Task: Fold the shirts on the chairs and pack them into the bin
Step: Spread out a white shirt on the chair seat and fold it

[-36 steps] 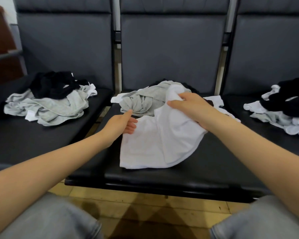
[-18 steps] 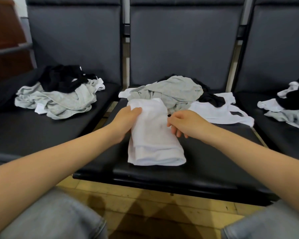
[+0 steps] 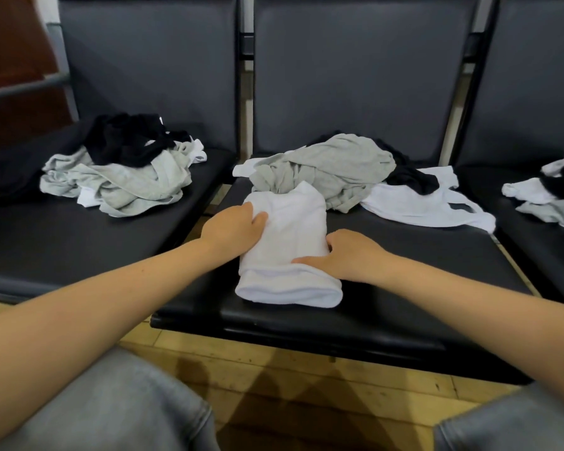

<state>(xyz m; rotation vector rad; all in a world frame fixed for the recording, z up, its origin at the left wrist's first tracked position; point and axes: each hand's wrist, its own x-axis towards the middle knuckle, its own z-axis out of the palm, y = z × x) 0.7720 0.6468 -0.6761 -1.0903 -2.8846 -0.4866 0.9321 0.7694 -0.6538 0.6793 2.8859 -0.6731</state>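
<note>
Both my hands have slid down the white shirt [image 3: 285, 242], left hand [image 3: 233, 231] gripping its left edge, right hand [image 3: 349, 255] pinching its near right side on the middle seat [image 3: 404, 288], so I judge the fold nearly done, then the unseen bin; heaps wait on black chairs over yellow floor [image 3: 306, 369].

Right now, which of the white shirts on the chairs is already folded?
The white shirt at the front of the middle seat, held between both hands; it is a narrow folded strip, while the other white shirt behind lies spread flat.
</note>
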